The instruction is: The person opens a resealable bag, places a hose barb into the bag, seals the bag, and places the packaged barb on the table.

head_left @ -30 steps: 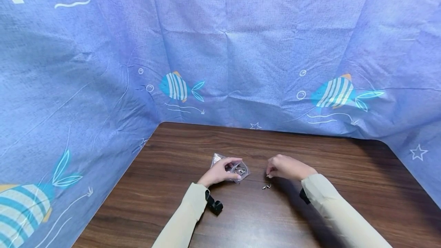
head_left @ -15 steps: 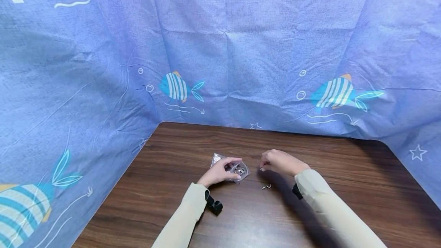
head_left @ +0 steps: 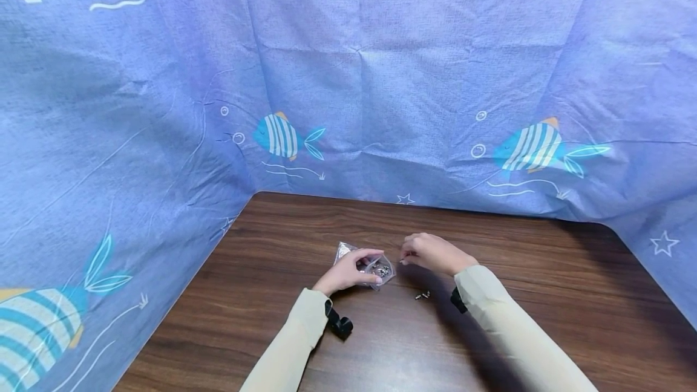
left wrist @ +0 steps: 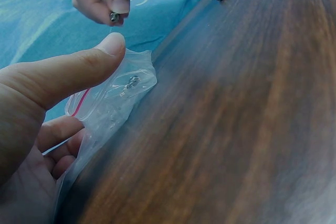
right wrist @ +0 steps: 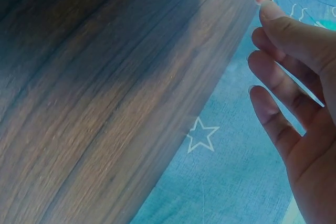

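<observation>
My left hand (head_left: 344, 272) holds a clear zip-lock bag (left wrist: 107, 116) spread between thumb and fingers, its mouth toward the right. Several small shiny metal pieces (head_left: 383, 270) lie inside the bag; they look like little screws or fittings. Just right of the bag's mouth is my right hand (head_left: 435, 254), raised over the table. Its thumb and forefinger pinch one small metal piece (left wrist: 114, 18), seen end-on in the left wrist view, too small to name surely. A few similar loose metal pieces (head_left: 422, 296) lie on the table below the right hand.
The brown wood-grain table (head_left: 305, 216) reaches back to a blue fish-print curtain (head_left: 359, 77), which also hangs along the left and right sides. A black wrist-worn camera (head_left: 341, 326) sits under the left wrist.
My right hand has moved left and slightly away from me, from above the loose metal pieces to beside the bag's mouth, with the small piece pinched. The left hand and bag stay put.
</observation>
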Available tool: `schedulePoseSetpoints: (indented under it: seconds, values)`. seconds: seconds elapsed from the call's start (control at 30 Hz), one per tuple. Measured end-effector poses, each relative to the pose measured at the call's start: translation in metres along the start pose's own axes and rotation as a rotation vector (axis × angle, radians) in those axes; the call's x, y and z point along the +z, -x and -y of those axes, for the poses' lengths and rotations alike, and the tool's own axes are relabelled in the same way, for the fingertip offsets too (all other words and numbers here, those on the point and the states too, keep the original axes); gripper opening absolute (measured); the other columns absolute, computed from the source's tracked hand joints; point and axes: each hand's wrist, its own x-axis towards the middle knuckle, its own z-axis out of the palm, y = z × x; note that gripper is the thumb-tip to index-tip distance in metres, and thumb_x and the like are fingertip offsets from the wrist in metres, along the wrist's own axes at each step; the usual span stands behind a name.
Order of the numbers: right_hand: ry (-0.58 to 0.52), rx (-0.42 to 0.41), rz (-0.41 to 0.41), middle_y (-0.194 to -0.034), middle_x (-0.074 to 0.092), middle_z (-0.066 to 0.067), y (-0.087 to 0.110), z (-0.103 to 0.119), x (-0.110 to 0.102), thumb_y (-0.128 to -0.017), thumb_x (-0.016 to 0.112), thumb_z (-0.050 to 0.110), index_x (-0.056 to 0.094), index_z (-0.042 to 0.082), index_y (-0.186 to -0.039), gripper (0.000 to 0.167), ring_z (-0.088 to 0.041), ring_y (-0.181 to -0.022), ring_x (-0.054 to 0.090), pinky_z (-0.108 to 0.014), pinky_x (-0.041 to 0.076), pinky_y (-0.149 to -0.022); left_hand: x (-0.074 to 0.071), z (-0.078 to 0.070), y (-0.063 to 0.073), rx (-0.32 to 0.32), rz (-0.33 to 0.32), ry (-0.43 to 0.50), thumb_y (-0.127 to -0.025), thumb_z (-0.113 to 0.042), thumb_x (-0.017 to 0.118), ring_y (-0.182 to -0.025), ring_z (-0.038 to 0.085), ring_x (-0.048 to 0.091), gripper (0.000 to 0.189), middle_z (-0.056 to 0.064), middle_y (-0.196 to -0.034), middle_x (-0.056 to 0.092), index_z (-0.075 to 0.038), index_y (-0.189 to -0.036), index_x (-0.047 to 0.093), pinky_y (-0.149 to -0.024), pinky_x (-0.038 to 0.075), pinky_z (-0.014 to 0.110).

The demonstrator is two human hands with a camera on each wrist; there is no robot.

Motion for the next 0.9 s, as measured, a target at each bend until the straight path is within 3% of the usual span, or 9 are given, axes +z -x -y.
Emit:
schedulePoseSetpoints:
  seconds: [0.3,0.9]
  values:
    - [-0.040,-0.004,-0.014,-0.080,0.065,0.005,-0.008,0.003,0.003,-0.082,0.074,0.010,0.071,0.011,-0.082,0.003,-0.007,-0.074,0.062,-0.025,0.052,-0.070,0.001,0.001,-0.001,0.009,0.003,-0.011,-0.080,-0.027,0.078,-0.105,0.014,0.055,0.061,0.000,-0.130,0.062,-0.013,-0.135,0.056,-0.090,0.044,0.027]
    - [-0.022,-0.013,-0.033,-0.085,0.068,0.003,-0.020,0.008,0.007,-0.084,0.071,0.011,0.072,0.011,-0.088,0.004,-0.009,-0.079,0.064,-0.026,0.053,-0.075,0.000,-0.003,0.000,-0.027,0.004,-0.025,-0.081,-0.029,0.078,-0.104,0.013,0.055,0.060,-0.001,-0.125,0.062,-0.019,-0.136,0.056,-0.090,0.044,0.028]
